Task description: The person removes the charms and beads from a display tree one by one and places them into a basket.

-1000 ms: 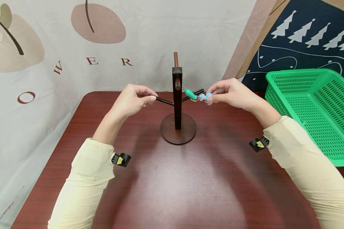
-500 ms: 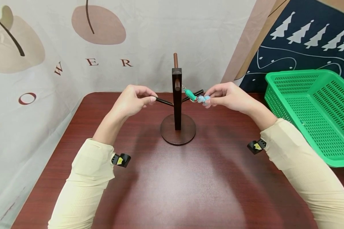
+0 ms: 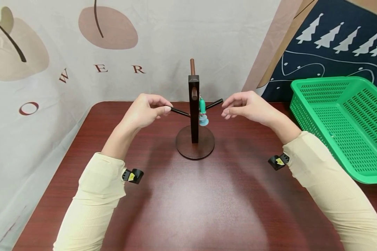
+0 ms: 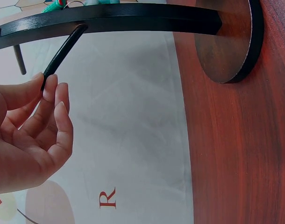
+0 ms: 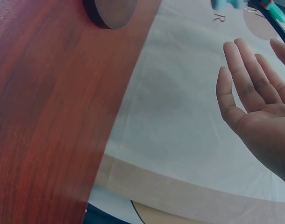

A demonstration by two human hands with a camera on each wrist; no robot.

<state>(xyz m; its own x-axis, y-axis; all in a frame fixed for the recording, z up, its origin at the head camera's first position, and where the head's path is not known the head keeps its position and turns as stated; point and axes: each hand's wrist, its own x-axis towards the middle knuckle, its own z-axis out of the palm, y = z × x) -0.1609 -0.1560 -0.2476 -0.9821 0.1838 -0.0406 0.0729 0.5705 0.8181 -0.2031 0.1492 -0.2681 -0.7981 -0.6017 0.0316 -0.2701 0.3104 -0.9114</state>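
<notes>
One teal keychain (image 3: 202, 111) hangs at frame centre from the right peg (image 3: 215, 103) of one dark wooden stand (image 3: 194, 115), close against the post. Right hand (image 3: 248, 106), right of centre, is near the charm but apart from it, fingers straight and relaxed, holding nothing. Left hand (image 3: 144, 111), left of centre, pinches the tip of the left peg (image 3: 179, 111). Pegs visible: four. One green basket (image 3: 342, 118) at right edge.
</notes>
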